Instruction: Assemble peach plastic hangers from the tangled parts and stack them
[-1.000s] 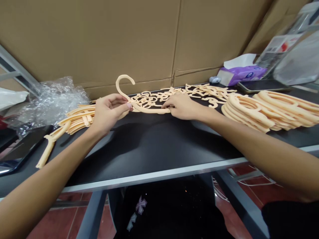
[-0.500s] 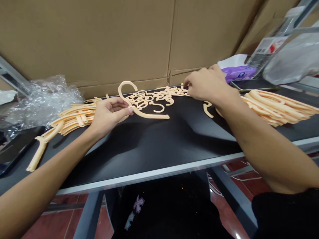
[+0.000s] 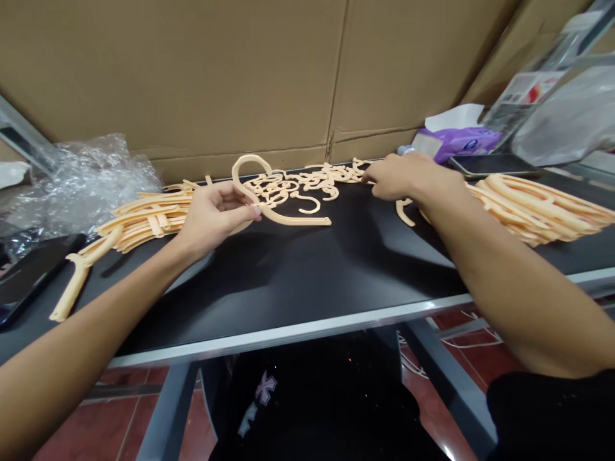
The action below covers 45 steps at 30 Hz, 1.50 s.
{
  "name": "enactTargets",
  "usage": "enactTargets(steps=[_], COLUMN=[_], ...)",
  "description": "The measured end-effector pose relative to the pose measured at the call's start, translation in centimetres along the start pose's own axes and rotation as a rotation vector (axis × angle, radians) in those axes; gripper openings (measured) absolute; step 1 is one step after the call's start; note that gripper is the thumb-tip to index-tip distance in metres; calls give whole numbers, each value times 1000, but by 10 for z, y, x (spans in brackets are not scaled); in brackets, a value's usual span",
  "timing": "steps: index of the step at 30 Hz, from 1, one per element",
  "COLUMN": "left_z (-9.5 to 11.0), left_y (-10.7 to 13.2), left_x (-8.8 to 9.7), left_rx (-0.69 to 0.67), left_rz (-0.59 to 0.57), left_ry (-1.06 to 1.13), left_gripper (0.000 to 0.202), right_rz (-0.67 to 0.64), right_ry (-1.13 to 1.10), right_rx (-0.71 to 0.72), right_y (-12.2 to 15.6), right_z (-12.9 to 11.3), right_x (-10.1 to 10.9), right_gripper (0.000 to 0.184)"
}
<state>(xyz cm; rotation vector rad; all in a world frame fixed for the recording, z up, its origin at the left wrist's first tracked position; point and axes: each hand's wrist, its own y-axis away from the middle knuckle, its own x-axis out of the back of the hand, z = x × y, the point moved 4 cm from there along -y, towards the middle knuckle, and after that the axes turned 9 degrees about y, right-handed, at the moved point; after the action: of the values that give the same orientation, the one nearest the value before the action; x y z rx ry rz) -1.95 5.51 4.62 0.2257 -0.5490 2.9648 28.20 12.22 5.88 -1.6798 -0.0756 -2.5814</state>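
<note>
In my left hand (image 3: 218, 218) is a cream plastic hanger piece (image 3: 302, 221), pinched between thumb and fingers, its curved hook up and one arm pointing right. My right hand (image 3: 403, 178) is at the right end of a loose heap of small cream hanger hooks (image 3: 324, 179), its fingers curled downward. Whatever its fingertips pinch is hidden. Just below that hand lies a separate curved cream piece (image 3: 405, 214). A stack of cream hanger arms (image 3: 144, 221) lies behind my left wrist, with a jointed piece (image 3: 79, 275) at its near end.
More cream hanger parts (image 3: 542, 208) are stacked at the right. Behind them are a dark phone (image 3: 494, 164) and a purple tissue pack (image 3: 464, 142). Crumpled clear plastic (image 3: 96, 186) and another dark device (image 3: 36, 275) sit at the left. Cardboard (image 3: 216, 77) backs the black table (image 3: 283, 275).
My right hand has come down slightly at the right end of the hook heap. My left hand keeps its grip on the hanger piece. The view has shifted a little.
</note>
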Motion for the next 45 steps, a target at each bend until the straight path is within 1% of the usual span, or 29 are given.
enactTargets(steps=[5, 11, 14, 17, 19, 21, 24, 26, 29, 33, 37, 39, 41, 42, 45], left_z=[2, 1, 1, 1, 1, 0, -2, -2, -2, -3, -2, -2, -2, -2, -3], left_y=[1, 1, 1, 0, 0, 0, 0, 0, -1, -1, -1, -2, -2, -2, -3], left_x=[-1, -1, -1, -1, -1, -1, -1, -1, -1, -1, 0, 0, 0, 0, 0], left_rx=[1, 1, 7, 9, 7, 4, 2, 1, 1, 10, 6, 5, 8, 13, 33], left_rz=[-5, -6, -5, -4, -7, -10, -12, -8, -2, 4, 21, 23, 18, 12, -1], left_ry=[-1, -11, -13, -9, -4, 3, 5, -5, -19, -17, -9, -5, -1, -1, -11], left_gripper=[30, 31, 31, 31, 31, 31, 31, 30, 30, 28, 27, 25, 25, 24, 24], right_rz=[5, -44, 2, 92, 128, 130, 120, 124, 152, 252, 360, 434, 477, 467, 354], right_ry=[26, 57, 27, -24, -67, -103, -124, -144, -215, -324, -408, -491, -621, -697, -850], right_rx=[75, 97, 115, 118, 121, 132, 146, 126, 54, -22, -157, -174, -117, -61, 143], right_y=[-6, -9, -10, -9, -9, -8, -8, -6, -1, 9, 14, 16, 18, 18, 17], right_z=[-13, -14, -14, -13, -13, -13, -12, -11, -6, 3, 17, 20, 17, 12, -9], right_x=[-6, -10, -8, -5, -3, -3, -2, 0, 7, 19, 30, 34, 36, 36, 33], right_gripper=[51, 51, 47, 36, 29, 26, 29, 31, 32, 33, 38, 37, 36, 36, 35])
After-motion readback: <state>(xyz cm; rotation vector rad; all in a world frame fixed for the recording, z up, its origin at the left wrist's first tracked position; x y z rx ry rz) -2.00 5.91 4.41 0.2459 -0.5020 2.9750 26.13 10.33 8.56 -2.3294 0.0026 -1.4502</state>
